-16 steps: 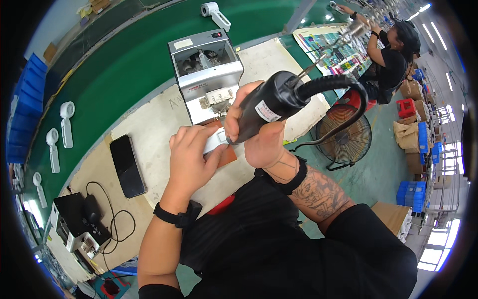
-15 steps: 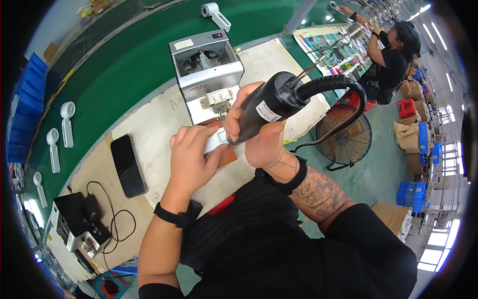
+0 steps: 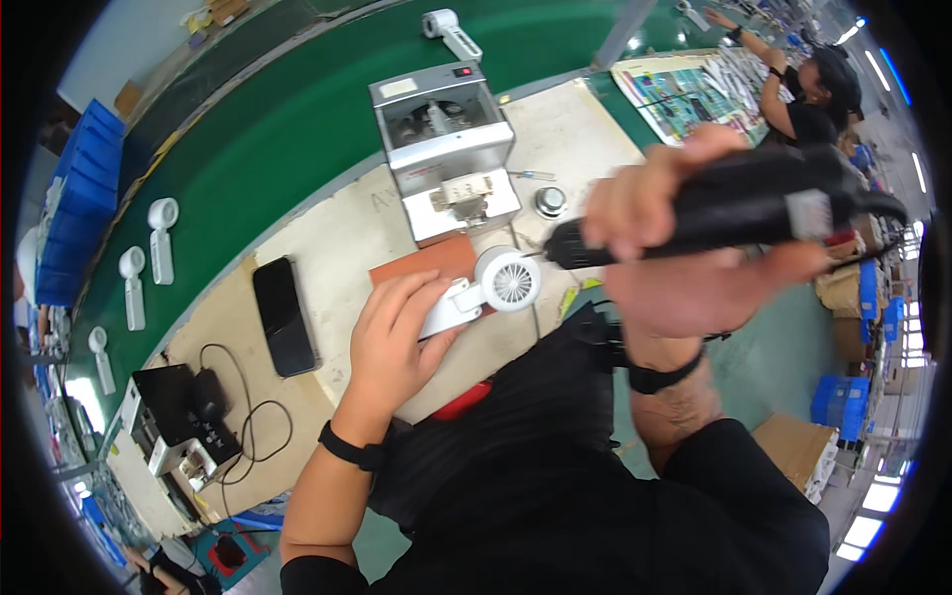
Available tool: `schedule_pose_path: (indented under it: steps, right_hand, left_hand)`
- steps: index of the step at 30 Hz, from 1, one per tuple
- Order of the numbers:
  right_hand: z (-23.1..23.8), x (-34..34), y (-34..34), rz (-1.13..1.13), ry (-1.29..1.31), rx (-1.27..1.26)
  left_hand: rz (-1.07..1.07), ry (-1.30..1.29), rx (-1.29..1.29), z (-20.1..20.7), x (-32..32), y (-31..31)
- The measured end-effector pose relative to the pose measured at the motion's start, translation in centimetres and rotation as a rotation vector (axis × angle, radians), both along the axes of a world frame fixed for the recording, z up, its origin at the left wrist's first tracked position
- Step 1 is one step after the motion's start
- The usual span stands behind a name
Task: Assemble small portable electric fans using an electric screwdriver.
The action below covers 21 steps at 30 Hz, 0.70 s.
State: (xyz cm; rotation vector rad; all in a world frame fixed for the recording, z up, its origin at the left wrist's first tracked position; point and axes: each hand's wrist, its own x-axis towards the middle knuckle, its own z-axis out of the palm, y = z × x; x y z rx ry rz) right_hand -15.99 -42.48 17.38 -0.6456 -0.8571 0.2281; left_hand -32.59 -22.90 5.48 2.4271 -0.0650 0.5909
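My left hand (image 3: 389, 342) is closed around the handle of a small white handheld fan (image 3: 513, 280), whose round grille faces up over an orange-brown pad (image 3: 421, 260). My right hand (image 3: 684, 288), blurred by motion, grips a black electric screwdriver (image 3: 744, 203) lying nearly level, with its nose toward the left. The screwdriver's bit appears close to the fan's head; whether they touch I cannot tell. Just beyond the pad stands a silver screw feeder (image 3: 446, 164) with a clear-topped bin. A small round metal piece (image 3: 549, 202) sits to the feeder's right.
Several white fans, including one fan (image 3: 162, 238), lie on the green surface. A black phone (image 3: 284, 317) rests left of the pad. Further left is a black device (image 3: 183, 407) with a looped cable. Blue bins (image 3: 79, 203) stand at far left; another person (image 3: 803, 94) works at far right.
My right hand has swung the screwdriver rightward, off the fan's handle, and tilted it nearly level. The fan's round head and the metal piece are now visible. The whole view has shifted slightly.
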Motion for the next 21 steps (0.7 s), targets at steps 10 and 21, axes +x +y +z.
schedule_pose_path:
  steps: [10,21]
  right_hand:
    - [-10.7,1.7,-4.8,-0.226,0.215,-0.188]
    - [-17.3,3.1,-8.0,-0.288,0.21,-0.321]
  left_hand:
    - [0.562,-0.033,-0.076,-2.6,1.0,14.0]
    - [0.704,0.013,0.287,-6.5,3.6,34.2]
